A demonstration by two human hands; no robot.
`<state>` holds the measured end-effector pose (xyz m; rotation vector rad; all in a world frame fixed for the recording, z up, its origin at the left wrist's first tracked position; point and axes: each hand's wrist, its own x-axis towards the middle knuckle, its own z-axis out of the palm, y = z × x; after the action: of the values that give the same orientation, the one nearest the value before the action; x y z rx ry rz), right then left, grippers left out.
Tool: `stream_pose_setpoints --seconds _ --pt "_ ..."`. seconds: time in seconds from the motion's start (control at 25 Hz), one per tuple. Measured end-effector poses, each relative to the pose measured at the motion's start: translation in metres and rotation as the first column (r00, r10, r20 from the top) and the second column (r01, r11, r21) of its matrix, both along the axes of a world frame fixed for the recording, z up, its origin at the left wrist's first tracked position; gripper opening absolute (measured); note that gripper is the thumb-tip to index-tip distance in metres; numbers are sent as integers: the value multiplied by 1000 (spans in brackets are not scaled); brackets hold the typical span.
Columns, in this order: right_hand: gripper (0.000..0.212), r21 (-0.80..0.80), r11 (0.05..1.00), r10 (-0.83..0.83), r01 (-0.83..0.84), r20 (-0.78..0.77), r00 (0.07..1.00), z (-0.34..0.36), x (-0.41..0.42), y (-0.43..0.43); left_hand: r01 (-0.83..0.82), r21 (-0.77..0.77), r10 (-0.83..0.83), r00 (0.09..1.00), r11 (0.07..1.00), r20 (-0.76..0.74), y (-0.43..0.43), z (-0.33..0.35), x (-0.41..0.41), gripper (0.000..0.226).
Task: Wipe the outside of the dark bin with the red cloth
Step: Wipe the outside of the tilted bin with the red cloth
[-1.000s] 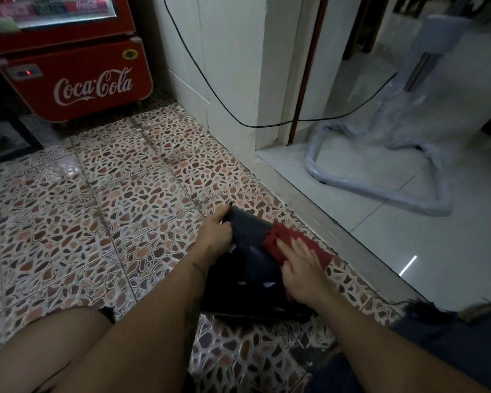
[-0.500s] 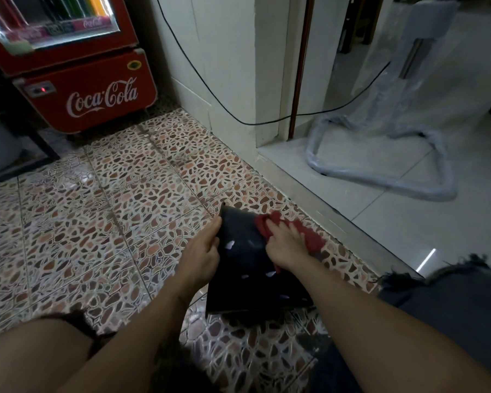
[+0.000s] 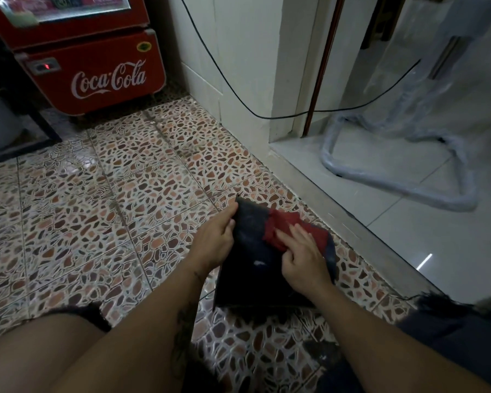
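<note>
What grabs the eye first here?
The red cloth at centre, pressed by the right hand onto the dark bin on the pebble-patterned floor, while the left hand grips the bin's left edge. At top left stands a red Coca-Cola cooler.

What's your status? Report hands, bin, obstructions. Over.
Left hand grips left edge of dark bin. Right hand presses red cloth flat on its upper side. Bin lies on tiled floor. Door sill close at right, nothing blocking.
</note>
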<state>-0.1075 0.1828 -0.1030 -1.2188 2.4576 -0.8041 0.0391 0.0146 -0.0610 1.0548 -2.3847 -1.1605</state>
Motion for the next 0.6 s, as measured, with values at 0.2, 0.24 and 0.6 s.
stream_pose_setpoints --seconds 0.2,0.24,0.6 --pt "63 258 953 -182 158 70 981 29 -3 -53 -28 101 33 998 995 -51 -1 -8 -3 51" --pt "62 210 972 -129 110 80 988 32 10 -62 -43 129 51 997 991 -65 -2 -9 -4 52" --pt "63 -74 986 142 -146 -59 988 2 18 -5 -84 259 118 986 962 -120 -8 -7 -9 43"
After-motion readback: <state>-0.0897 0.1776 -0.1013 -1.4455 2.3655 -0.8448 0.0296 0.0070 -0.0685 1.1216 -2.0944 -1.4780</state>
